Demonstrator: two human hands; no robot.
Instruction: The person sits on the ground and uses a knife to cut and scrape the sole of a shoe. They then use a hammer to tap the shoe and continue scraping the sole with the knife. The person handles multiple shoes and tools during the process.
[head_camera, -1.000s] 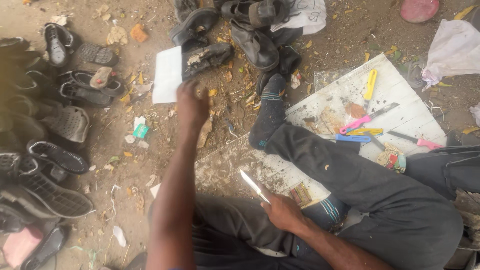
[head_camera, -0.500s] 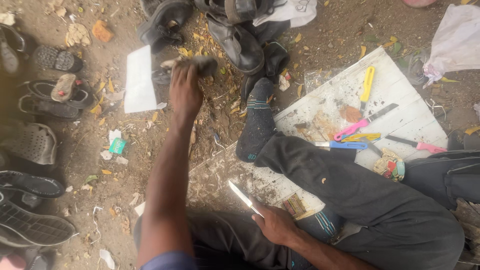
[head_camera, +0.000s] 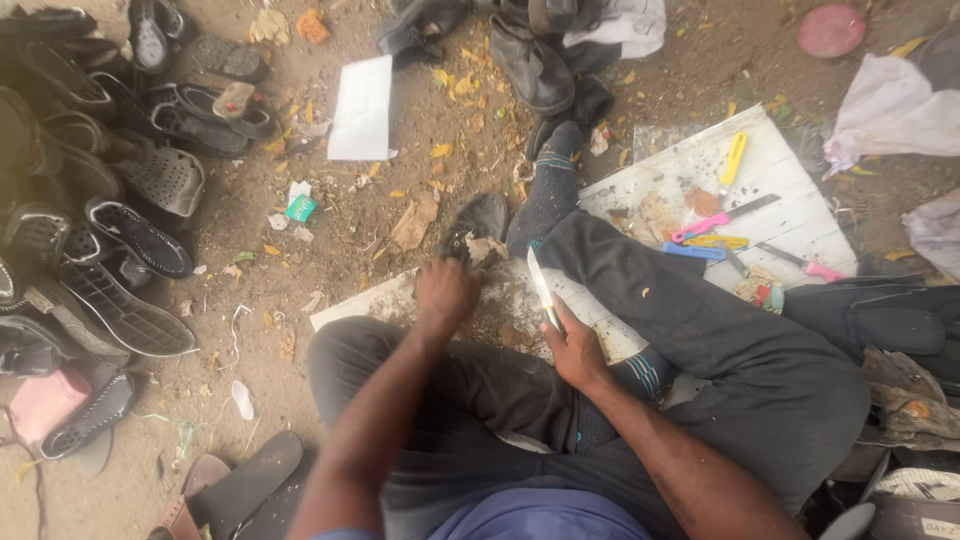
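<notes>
Since the earlier frame we see the left hand (head_camera: 446, 291) pulled back from the upper shoe pile to frame centre, and it brought a dark shoe (head_camera: 476, 226) along; the shoe now lies just above the knuckles, by the socked foot (head_camera: 548, 185). Right hand (head_camera: 575, 345) sits about where it was, knife blade now pointing up.

Head view, only view. Left hand: fingers curled shut, gripping the near end of the dark shoe, which rests on the edge of the white board (head_camera: 790, 170) lying on the dirt ground (head_camera: 330, 230). Right hand: closed around the handle of a knife (head_camera: 542, 288), blade up and slightly left, tip close to the shoe but not touching as far as we can tell. Both hands near each other at frame centre, above the dark trousers (head_camera: 720, 340).

On the board, right of centre: yellow tool (head_camera: 735, 157), pink-handled tool (head_camera: 700, 226), blue-handled tool (head_camera: 694, 251), another pink-handled one (head_camera: 822, 271) further right, plus scraps.

Left edge of frame: big heap of black shoes and soles (head_camera: 120, 250). Top centre: more dark shoes (head_camera: 530, 60), white paper sheet (head_camera: 363, 108) to their left. Upper right: pink round lid (head_camera: 830, 30) and a white bag (head_camera: 895, 110). Dry leaves and litter scattered on the ground.
</notes>
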